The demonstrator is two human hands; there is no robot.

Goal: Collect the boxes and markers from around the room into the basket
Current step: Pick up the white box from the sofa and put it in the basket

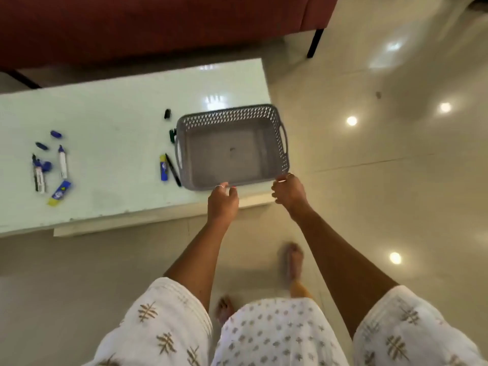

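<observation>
Directly ahead of both hands: grey perforated plastic basket [232, 147], empty, on pale green tabletop [105, 128], right end overhanging the edge. Left hand [223, 202] and right hand [289, 191] at near rim, fingers loosely curled; firm grip or just touching, cannot tell. Blue-yellow box [163, 167] and black marker [173, 169] just left of basket, long axes running away from hands; left hand nearer. Further markers and second blue-yellow box [60, 192] well apart, far left.

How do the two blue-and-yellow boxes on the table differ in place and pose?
The box by the basket lies just left of the grey basket, next to a black pen, running nearly straight toward the table's near edge. The far-left box lies among the scattered markers, turned diagonally, its yellow end nearest the camera. Both lie flat on the table, outside the basket.
</observation>
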